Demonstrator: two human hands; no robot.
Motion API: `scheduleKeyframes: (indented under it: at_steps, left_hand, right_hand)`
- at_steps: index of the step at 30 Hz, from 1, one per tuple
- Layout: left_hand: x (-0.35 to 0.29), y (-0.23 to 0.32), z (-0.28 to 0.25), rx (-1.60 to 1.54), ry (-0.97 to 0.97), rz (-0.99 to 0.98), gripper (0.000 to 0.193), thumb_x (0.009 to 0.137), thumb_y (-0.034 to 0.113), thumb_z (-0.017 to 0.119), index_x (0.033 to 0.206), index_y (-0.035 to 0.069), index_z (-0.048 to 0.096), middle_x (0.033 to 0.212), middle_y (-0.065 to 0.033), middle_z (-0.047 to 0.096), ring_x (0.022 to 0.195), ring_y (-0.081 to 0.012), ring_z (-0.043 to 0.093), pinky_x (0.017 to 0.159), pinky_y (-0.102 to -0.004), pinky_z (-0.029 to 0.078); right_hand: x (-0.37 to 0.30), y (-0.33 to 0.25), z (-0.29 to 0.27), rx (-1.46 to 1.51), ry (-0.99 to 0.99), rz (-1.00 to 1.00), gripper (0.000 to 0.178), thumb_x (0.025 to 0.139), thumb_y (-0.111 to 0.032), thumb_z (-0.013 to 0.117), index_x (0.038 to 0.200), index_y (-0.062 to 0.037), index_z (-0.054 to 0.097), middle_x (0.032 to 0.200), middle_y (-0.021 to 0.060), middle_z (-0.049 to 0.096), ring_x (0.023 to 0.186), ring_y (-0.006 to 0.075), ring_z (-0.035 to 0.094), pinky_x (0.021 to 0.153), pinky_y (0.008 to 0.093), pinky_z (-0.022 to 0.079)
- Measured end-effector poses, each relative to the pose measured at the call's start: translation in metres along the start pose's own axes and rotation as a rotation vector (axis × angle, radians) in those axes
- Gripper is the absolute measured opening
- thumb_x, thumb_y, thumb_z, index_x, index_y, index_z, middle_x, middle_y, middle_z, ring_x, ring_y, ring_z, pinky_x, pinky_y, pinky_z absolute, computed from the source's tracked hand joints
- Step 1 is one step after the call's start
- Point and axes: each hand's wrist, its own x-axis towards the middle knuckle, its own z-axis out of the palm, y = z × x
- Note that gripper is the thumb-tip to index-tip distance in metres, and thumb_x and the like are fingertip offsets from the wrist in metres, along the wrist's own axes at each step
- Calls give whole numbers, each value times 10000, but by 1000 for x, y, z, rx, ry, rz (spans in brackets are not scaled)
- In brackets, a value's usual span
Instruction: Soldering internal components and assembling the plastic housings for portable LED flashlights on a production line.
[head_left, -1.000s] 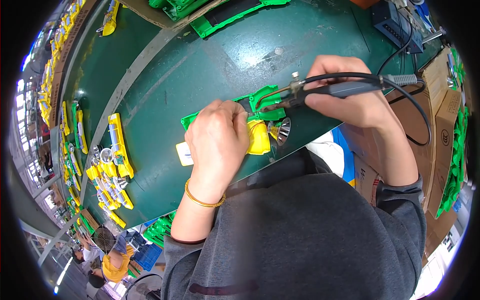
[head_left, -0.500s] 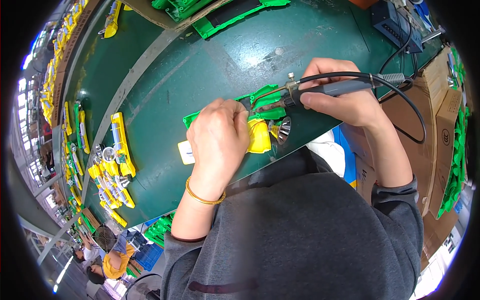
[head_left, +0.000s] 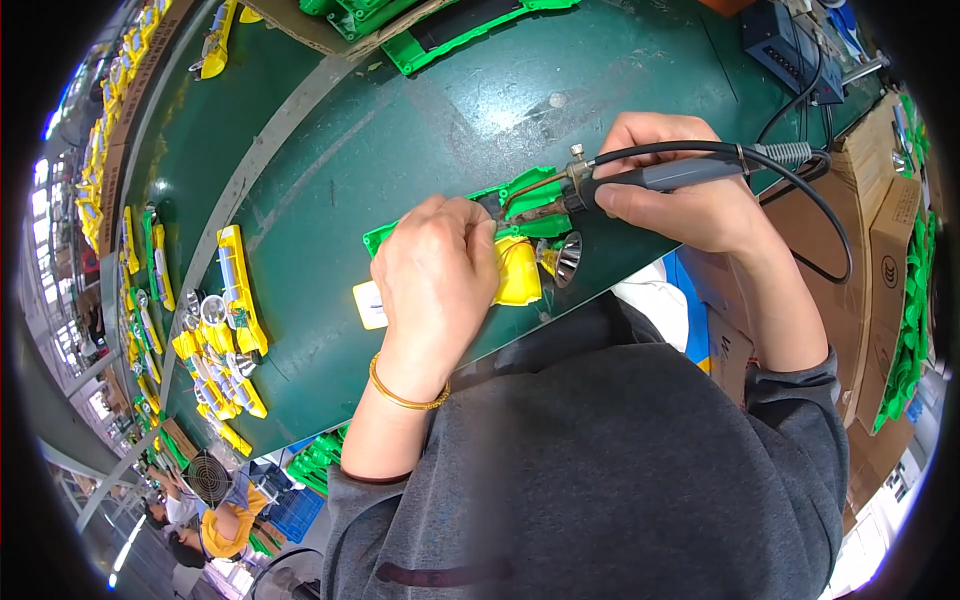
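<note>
My right hand is closed around the dark handle of a soldering iron. A thin bent metal tube is clamped alongside the iron's barrel. The iron points left into a green plastic housing lying on the bench. My left hand curls over this housing and a yellow plastic shell on its near side, with the fingertips mostly hidden. A shiny reflector cup sits at the shell's right end. From under my left hand sticks out a white-faced yellow end.
Yellow lamp assemblies lie in a cluster at left, with more on the line beyond. A carton with green housings stands at the far edge. A blue box-shaped unit and cables are far right, above cardboard boxes.
My right hand and the soldering iron have shifted very slightly left. My left hand stays over the housing. The whole scene at left has slid a little leftward in the picture.
</note>
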Motion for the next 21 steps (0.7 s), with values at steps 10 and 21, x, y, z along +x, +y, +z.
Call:
scheduleKeyframes:
  at_steps: [10,21]
  left_hand:
    - [0,0,2,44,41,52,53,751,63,678,765,19,652,684,-92,599,588,-215,607,573,-325,469]
    - [4,13,-3,154,24,76,48,743,81,666,767,39,661,698,-94,601,646,-271,609,596,-367,471]
  right_hand:
    - [-13,16,-22,232,110,-2,224,762,-158,702,857,-4,570,714,51,605,630,99,597,514,222,457]
    - [-8,29,31,779,481,-81,203,908,-199,566,978,-9,558,787,96,633,673,140,605,641,271,513]
